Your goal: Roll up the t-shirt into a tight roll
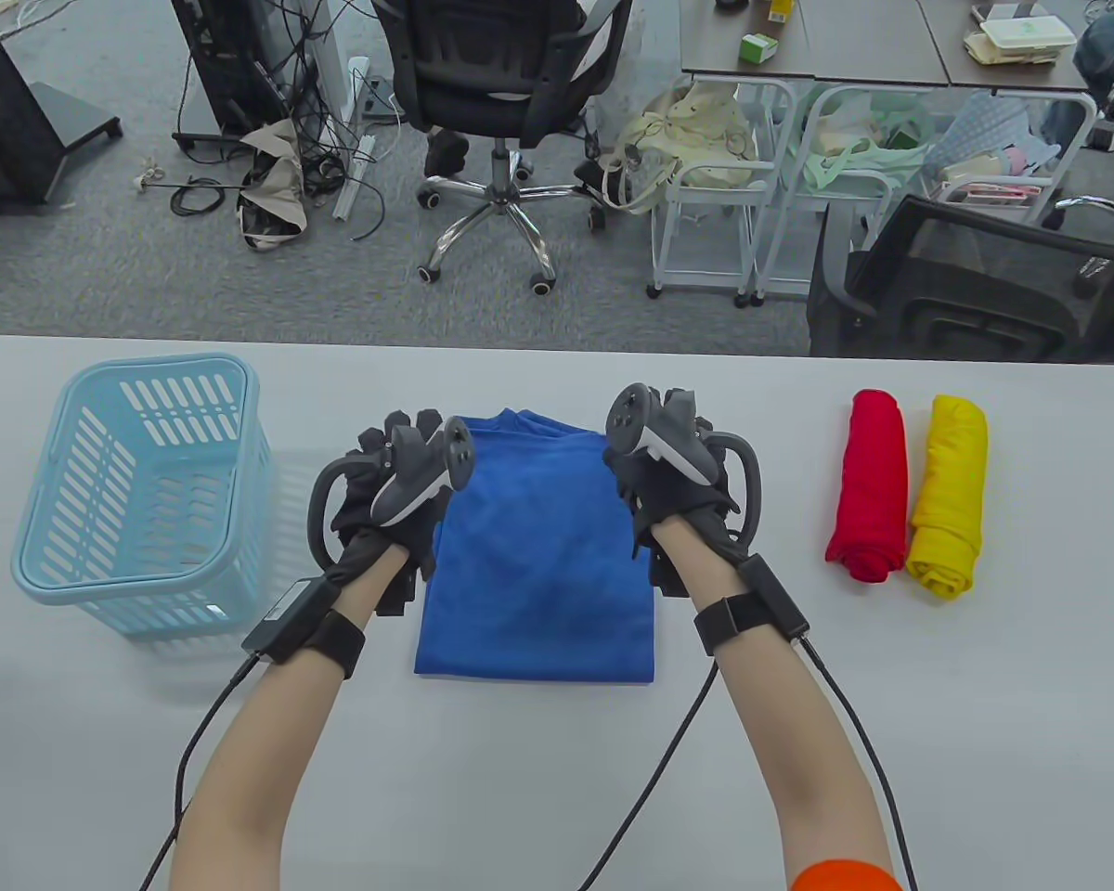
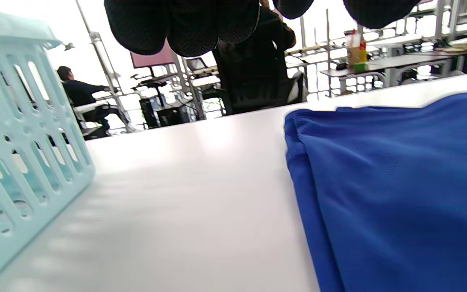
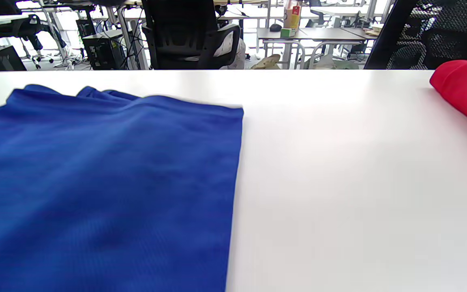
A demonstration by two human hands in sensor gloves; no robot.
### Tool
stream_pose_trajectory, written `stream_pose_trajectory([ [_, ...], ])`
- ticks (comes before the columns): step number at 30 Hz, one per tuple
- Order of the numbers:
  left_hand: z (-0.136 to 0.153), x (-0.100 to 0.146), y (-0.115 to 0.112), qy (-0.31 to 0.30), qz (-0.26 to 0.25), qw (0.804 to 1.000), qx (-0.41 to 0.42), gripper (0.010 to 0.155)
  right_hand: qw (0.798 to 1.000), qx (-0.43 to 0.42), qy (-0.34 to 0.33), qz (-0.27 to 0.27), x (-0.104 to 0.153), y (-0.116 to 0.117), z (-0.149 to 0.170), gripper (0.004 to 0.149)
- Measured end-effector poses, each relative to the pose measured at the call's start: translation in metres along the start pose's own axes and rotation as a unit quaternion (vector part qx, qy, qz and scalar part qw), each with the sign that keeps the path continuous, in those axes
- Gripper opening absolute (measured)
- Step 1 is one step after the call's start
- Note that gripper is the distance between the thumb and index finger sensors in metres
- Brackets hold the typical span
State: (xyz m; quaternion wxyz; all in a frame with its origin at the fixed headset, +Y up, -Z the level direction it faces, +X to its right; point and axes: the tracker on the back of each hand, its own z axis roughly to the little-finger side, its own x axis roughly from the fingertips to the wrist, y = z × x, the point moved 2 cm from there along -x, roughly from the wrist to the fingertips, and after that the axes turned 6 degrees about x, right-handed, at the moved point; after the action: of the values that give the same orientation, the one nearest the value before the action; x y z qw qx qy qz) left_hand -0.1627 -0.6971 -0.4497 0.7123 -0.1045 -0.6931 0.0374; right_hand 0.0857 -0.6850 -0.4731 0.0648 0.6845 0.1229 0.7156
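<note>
Centre of the frame, the blue t-shirt [image 1: 538,557] lies folded flat on the table [image 1: 557,789]. The left hand [image 1: 385,501] hovers at its left edge and the right hand [image 1: 678,483] at its right edge, well apart; trackers hide the fingers, so their spread and any grip can't be told.

Left hand [image 1: 385,487] fingers hidden under its tracker, right hand [image 1: 673,483] fingers likewise, blue t-shirt [image 1: 538,548] side edges partly covered by both hands, red roll [image 3: 466,91] cut off by the right wrist view's edge, basket [image 2: 18,138] cropped at left.
</note>
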Motion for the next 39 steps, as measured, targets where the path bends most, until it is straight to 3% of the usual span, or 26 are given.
stream_pose_trajectory([
  [2, -0.011, 0.007, -0.021, -0.053, 0.042, 0.998, -0.005, 0.069, 0.999, -0.007, -0.024, -0.024, 0.004, 0.016, -0.003, 0.072],
  [5, -0.026, 0.023, -0.059, -0.128, 0.123, 0.984, 0.004, 0.070, 0.985, -0.020, -0.120, -0.122, 0.014, 0.050, -0.014, 0.072],
  [9, -0.026, 0.043, -0.108, -0.125, 0.222, 0.965, -0.065, 0.076, 0.968, 0.066, -0.158, -0.184, 0.036, 0.101, -0.026, 0.079],
  [19, -0.010, 0.101, -0.124, -0.165, 0.194, 0.965, -0.057, 0.075, 0.967, 0.072, -0.184, -0.159, 0.088, 0.131, -0.005, 0.078],
  [23, 0.000, 0.111, -0.116, -0.153, 0.152, 0.974, -0.067, 0.073, 0.972, 0.063, -0.155, -0.165, 0.099, 0.123, 0.014, 0.076],
  [25, 0.008, 0.118, -0.106, -0.137, 0.112, 0.979, -0.096, 0.073, 0.970, 0.044, -0.167, -0.171, 0.117, 0.113, 0.021, 0.077],
  [26, 0.014, 0.123, -0.102, -0.141, 0.095, 0.980, -0.102, 0.073, 0.973, 0.018, -0.180, -0.143, 0.131, 0.106, 0.022, 0.077],
  [28, 0.019, 0.129, -0.101, -0.153, 0.107, 0.980, -0.072, 0.073, 0.972, 0.005, -0.200, -0.122, 0.151, 0.101, 0.020, 0.077],
  [31, 0.015, 0.128, -0.120, -0.178, 0.179, 0.968, -0.010, 0.074, 0.958, 0.017, -0.256, -0.131, 0.165, 0.113, 0.005, 0.075],
  [34, 0.013, 0.127, -0.129, -0.161, 0.175, 0.969, -0.058, 0.074, 0.947, 0.046, -0.265, -0.175, 0.165, 0.139, -0.006, 0.074],
  [39, 0.016, 0.137, -0.106, -0.154, 0.098, 0.980, -0.076, 0.074, 0.959, 0.112, -0.242, -0.093, 0.177, 0.130, -0.002, 0.075],
])
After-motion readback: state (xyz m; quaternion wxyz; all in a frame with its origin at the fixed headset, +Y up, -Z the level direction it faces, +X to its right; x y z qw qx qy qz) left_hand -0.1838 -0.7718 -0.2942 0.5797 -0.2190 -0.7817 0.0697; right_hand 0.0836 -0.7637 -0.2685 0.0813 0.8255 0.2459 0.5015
